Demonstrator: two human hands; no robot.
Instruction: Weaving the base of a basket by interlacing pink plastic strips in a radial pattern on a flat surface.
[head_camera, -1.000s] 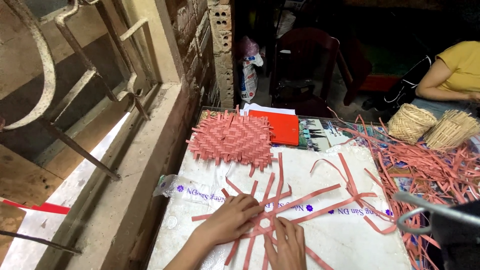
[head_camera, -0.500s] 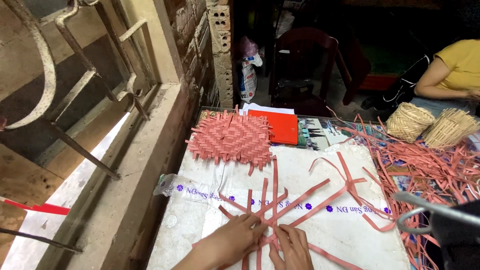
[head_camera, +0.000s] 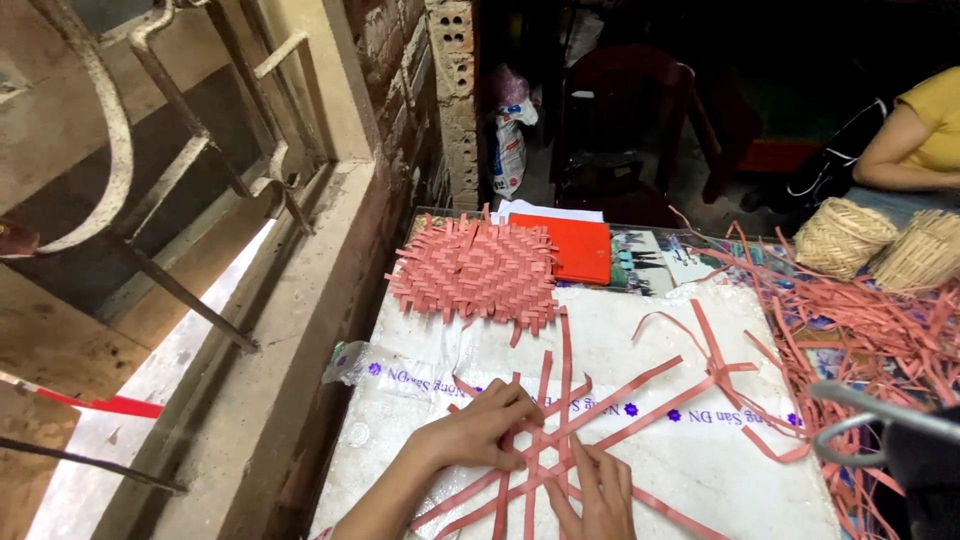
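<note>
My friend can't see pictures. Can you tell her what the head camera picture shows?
Two bare hands, left hand and right hand, press down on crossed pink strips on a white plastic sheet. Behind them lies a finished pink woven mat, with loose strips and two woven baskets to the right.

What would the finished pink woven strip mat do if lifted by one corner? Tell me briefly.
The pink woven strip mat would probably sag, since its thin flat strips look flexible. It likely weighs little. Its loose fringe ends may snag or slip out.
</note>
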